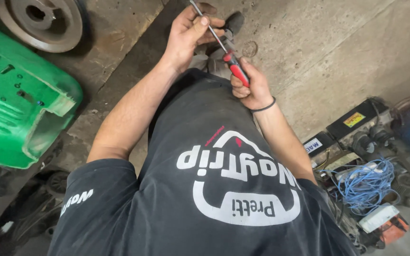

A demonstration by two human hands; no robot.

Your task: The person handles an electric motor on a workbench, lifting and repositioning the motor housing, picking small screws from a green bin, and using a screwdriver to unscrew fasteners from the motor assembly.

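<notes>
Screwdriver (pixel 228 59) in both hands over stained concrete floor (pixel 319 57); green housing (pixel 15 99) nearby

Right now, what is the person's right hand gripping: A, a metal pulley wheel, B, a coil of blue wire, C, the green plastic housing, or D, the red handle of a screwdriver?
D: the right hand is closed around the red handle of the screwdriver, while the left hand pinches its metal shaft higher up.
</notes>
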